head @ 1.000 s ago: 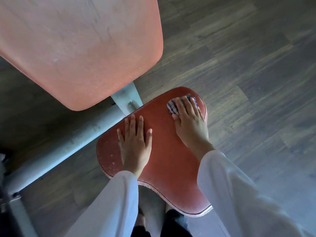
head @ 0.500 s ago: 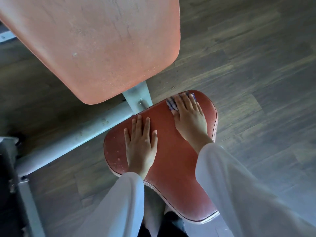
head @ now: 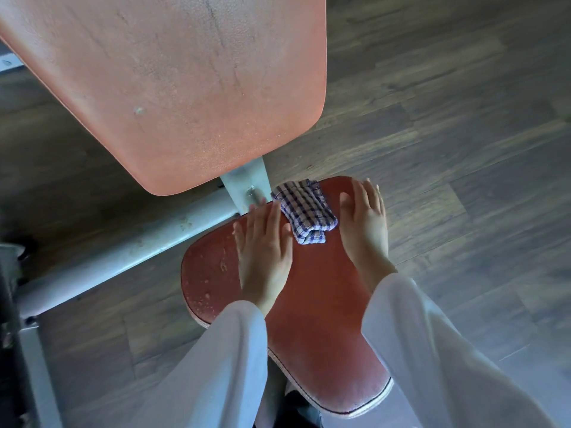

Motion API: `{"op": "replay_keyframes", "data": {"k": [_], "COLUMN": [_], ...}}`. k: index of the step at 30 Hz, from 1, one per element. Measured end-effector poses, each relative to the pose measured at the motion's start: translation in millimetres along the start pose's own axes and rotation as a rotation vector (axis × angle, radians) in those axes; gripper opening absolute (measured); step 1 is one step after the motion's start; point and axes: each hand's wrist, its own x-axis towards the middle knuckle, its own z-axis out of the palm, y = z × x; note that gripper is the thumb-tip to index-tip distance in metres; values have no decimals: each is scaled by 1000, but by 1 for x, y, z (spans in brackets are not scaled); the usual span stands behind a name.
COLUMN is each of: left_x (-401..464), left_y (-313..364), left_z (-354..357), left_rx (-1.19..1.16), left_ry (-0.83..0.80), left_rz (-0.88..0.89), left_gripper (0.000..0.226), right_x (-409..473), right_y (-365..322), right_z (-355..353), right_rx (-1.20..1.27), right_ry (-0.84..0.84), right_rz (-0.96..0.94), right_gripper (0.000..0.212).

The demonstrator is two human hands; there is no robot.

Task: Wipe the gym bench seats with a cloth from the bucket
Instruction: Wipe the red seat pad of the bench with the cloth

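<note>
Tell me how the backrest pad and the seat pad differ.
The backrest pad is paler orange and fills more of the view; the seat pad is darker red. The seat pad carries the checked cloth and both hands; nothing rests on the backrest pad. Both are padded and show speckles.

The seat pad [head: 312,291] looks like dark red vinyl, smooth with a slight sheen, speckled with pale droplets at its left edge, with stitched piping. The backrest [head: 173,88] is paler orange, pebbled and scuffed. The cloth [head: 304,211] is woven checked fabric. The frame [head: 129,245] is grey painted metal, chipped. The floor [head: 463,118] shows matt wood-grain planks.
</note>
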Motion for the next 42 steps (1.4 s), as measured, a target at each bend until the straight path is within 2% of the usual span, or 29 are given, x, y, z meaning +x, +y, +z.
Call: {"op": "replay_keyframes", "data": {"k": [3, 5, 9, 11, 12, 15, 18, 25, 30, 32, 35, 39, 41, 42], "left_x": [15, 21, 8, 0, -1, 6, 3, -31, 7, 5, -19, -37, -24, -15], "left_y": [26, 29, -6, -25, -30, -34, -30, -40, -58, -52, -41, -51, -62, -67], "left_z": [5, 5, -10, -15, -16, -9, -3, -7, -10, -8, -5, -6, -9, -11], "left_rx": [14, 28, 122, 150, 156, 244, 265, 260, 236, 251, 247, 213, 245, 267], "left_ry": [-130, -244, -35, 6, 7, -6, -25, -58, -43, -13, 31, -17, -44, -50], "left_rz": [173, 146, 138, 101, 84, 61, 42, 266, 54, 27, 139, 440, 467, 427], "left_gripper": [57, 52, 44, 33, 33, 51, 54, 49, 55, 53, 50, 45, 45, 46], "right_x": [-7, -10, -17, -20, -22, -29, -34, -36, -35, -36, -36, -37, -37, -37], "right_y": [15, 18, 13, 8, 5, -1, -4, -4, -5, -5, -5, -5, -5, -4], "right_z": [-3, 0, 10, 12, 12, 16, 17, 17, 16, 17, 18, 19, 19, 19], "right_rx": [-93, -197, -281, -311, -322, -361, -361, -386, -418, -409, -397, -395, -394, -397], "right_ry": [-118, -164, -126, -89, -107, -198, -195, -200, -237, -224, -205, -196, -199, -200], "right_rz": [-3, -48, -45, -50, -45, -65, -99, -115, -103, -106, -105, -112, -112, -111], "right_gripper": [47, 49, 56, 64, 63, 56, 56, 58, 57, 57, 57, 56, 56, 56]}}
